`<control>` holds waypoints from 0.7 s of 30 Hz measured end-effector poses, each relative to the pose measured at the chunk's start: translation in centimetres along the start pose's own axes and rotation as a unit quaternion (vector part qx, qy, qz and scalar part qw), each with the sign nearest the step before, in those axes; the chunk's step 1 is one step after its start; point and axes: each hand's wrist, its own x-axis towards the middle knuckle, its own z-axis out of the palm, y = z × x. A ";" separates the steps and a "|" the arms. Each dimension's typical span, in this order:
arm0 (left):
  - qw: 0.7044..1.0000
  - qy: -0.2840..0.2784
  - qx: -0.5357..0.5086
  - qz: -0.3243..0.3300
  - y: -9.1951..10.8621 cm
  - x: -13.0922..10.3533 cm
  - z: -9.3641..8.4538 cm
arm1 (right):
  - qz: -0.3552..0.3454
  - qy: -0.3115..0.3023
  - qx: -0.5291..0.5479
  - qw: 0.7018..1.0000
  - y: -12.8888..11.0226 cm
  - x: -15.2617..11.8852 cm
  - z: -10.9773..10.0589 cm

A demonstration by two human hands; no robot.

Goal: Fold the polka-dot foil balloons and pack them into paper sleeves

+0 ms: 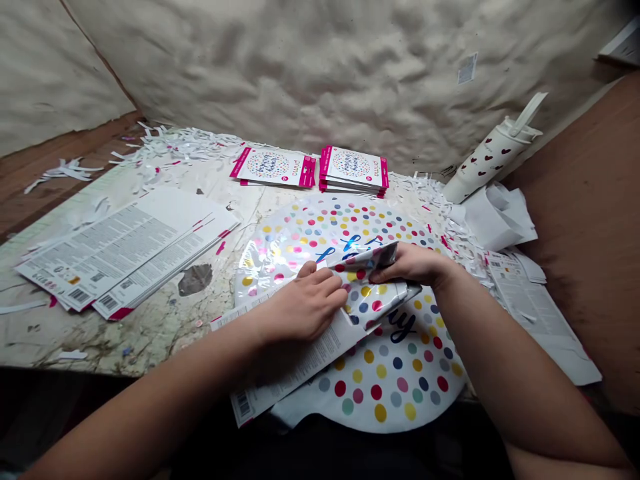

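A round white foil balloon (pixel 383 393) with coloured dots and blue lettering lies flat at the table's front edge. Above it, a folded dotted foil balloon (pixel 363 300) sits partly inside a white printed card sleeve (pixel 300 363). My left hand (pixel 313 303) is closed over the sleeve's upper end. With thumb and fingers, my right hand (pixel 400 263) pinches the far end of the folded balloon. Part of the sleeve is hidden under my left hand and forearm.
Printed cards (pixel 120 247) lie stacked at left. Two piles of pink-edged packets, one left (pixel 273 167) and one right (pixel 354 168), sit at the back. A heart-patterned tumbler (pixel 487 160), paper shreds (pixel 175 150), crumpled paper (pixel 500 217) and more cards (pixel 545 320) surround the work.
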 end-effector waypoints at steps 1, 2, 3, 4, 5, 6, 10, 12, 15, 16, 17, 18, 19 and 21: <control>1.000 -0.007 0.001 0.002 0.2 0.1 0.0 | 0.010 -0.002 0.006 1.000 0.1 0.0 0.1; 1.000 -0.012 0.002 0.002 0.3 0.2 0.1 | 0.022 0.012 0.020 0.999 0.3 0.2 0.2; 1.000 -0.017 0.004 0.000 0.3 0.2 0.2 | 0.035 0.044 0.037 0.998 0.6 0.5 0.5; 1.000 -0.021 0.004 -0.002 0.3 0.3 0.2 | 0.046 0.092 0.054 0.993 1.1 0.8 0.8; 1.000 -0.023 0.003 -0.003 0.3 0.3 0.3 | 0.055 0.145 0.067 0.986 1.6 1.3 1.3; 1.000 -0.022 0.002 -0.005 0.2 0.4 0.4 | 0.057 0.195 0.075 0.976 2.1 1.7 1.7; 1.000 -0.017 -0.005 -0.007 -0.3 0.3 0.4 | 0.020 0.249 0.067 0.966 3.3 2.3 2.9; 1.000 -0.018 -0.009 -0.007 -0.4 0.4 0.2 | 0.004 0.225 0.067 0.972 2.9 1.8 2.7; 1.000 -0.017 -0.011 -0.009 -0.3 0.6 -0.2 | 0.003 0.206 0.071 0.976 1.6 1.1 2.3; 1.000 -0.017 -0.011 -0.010 -0.1 0.7 -0.4 | 0.003 0.204 0.065 0.977 1.2 1.0 2.4; 1.000 -0.018 -0.010 -0.010 0.1 0.9 -0.6 | -0.001 0.199 0.053 0.979 0.9 1.1 2.7; 1.000 -0.018 -0.010 -0.009 0.3 1.0 -0.7 | -0.007 0.187 0.034 0.982 0.6 1.1 3.1; 1.000 -0.019 -0.011 -0.007 0.5 1.0 -0.9 | -0.013 0.167 0.009 0.986 0.4 1.2 3.6; 1.000 -0.016 -0.015 -0.005 0.7 0.9 -1.4 | -0.028 0.113 -0.039 0.992 0.0 1.0 4.4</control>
